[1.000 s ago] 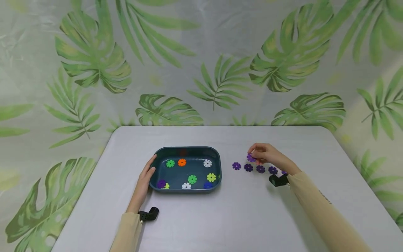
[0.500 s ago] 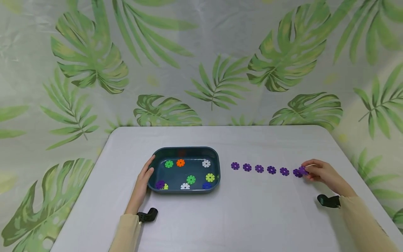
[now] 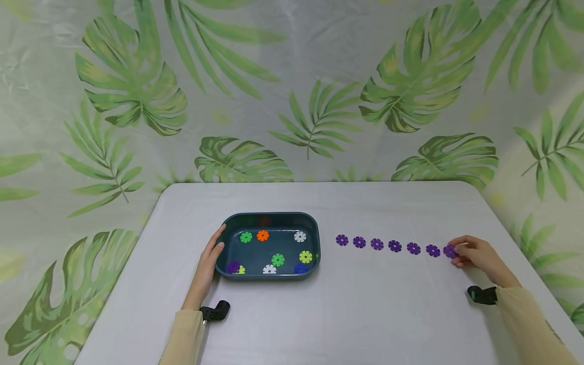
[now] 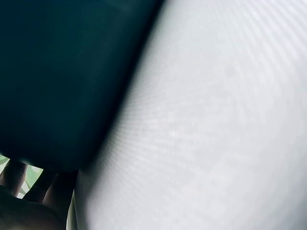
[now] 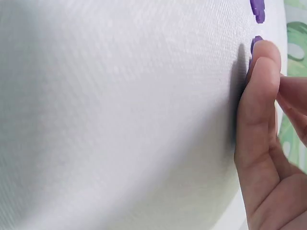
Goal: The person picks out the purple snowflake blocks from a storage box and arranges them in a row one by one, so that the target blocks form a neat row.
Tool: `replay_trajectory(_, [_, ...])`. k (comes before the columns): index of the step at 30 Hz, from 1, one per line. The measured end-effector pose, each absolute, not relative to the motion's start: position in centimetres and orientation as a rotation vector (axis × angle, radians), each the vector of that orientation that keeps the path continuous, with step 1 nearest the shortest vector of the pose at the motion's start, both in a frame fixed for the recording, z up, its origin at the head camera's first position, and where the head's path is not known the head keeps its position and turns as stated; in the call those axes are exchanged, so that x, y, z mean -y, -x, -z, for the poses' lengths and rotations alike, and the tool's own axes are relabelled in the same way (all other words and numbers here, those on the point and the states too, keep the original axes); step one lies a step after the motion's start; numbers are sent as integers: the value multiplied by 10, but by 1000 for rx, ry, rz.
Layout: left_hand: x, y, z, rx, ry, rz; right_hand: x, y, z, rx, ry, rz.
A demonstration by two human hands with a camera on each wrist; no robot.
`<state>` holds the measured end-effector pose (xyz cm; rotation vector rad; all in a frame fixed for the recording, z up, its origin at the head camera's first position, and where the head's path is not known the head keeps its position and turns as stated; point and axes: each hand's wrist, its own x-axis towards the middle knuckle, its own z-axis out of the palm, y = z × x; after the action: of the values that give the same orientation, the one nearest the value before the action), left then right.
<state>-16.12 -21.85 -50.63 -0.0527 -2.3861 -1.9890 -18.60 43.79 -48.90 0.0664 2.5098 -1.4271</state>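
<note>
My right hand [image 3: 479,257] touches the table at the right end of a row of purple snowflake discs, pinching the last purple snowflake disc [image 3: 449,251]. In the right wrist view its fingers [image 5: 264,81] hide most of that disc. To its left lies the neighbouring purple disc [image 3: 433,250], apart from it. The row runs left to the first purple disc [image 3: 342,240]. My left hand [image 3: 209,261] rests with extended fingers against the left side of a dark teal tray [image 3: 269,277]. Dark fingers [image 4: 41,189] show beside the tray in the left wrist view.
Inside the tray lie several loose discs: an orange disc [image 3: 262,235], green ones, white ones, yellow ones, a blue disc [image 3: 300,268] and a purple one. A white cloth covers the table [image 3: 347,319]. Behind it hangs a leaf-patterned curtain [image 3: 246,106].
My right hand has moved right along the row with a purple disc, which now lies at the row's right end instead of overlapping its neighbour. My left hand stays at the tray.
</note>
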Motion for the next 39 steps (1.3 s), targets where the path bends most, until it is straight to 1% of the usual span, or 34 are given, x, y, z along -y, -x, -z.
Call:
replay_trajectory(4, [219,160,506,2386,54,1987,-435,188,486,-2575,-63,1354])
replay_trajectory(7, [219,160,506,2383,55,1989,-425,191,478,-2590,-30,1384])
replay_trajectory(15, [218,161,506,2373,67,2005,-367,204,448,-2443,134,1573])
replay_trajectory(20, [218,161,506,2378,59,1995,-317,214,434,-2336,228,1619])
replay_trajectory(30, [219,161,506,2372,77,1988,-205,234,419,-2157,417,1609])
replay_trajectory(34, [220,162,506,2366,83,1986,-155,235,418,-2108,478,1581])
replay_trajectory(39, [220,163,506,2364,91,1995,-94,228,419,-2027,548,1550])
